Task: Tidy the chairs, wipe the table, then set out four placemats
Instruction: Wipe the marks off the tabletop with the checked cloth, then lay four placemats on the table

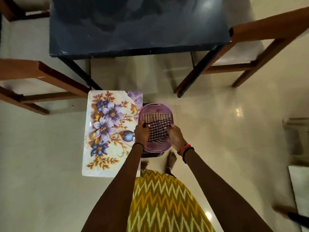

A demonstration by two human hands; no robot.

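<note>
A purple-and-white checked cloth [157, 125] lies in a purple oval basin [151, 148] that rests on a dark stool below me. My left hand [141, 132] pinches the cloth's left edge and my right hand [175, 135] grips its right edge. A floral placemat [108, 131], or a stack of them, lies flat just left of the basin. The dark blue table [138, 25] stands ahead, its top streaked. A brown wooden chair [250, 47] stands at the table's right and another [33, 77] at its left.
A third chair [16, 9] shows at the top left corner. Pale glossy floor tiles [217, 123] surround everything. Furniture edges [297, 148] show at the far right. My yellow zigzag dress and bare feet are below the basin.
</note>
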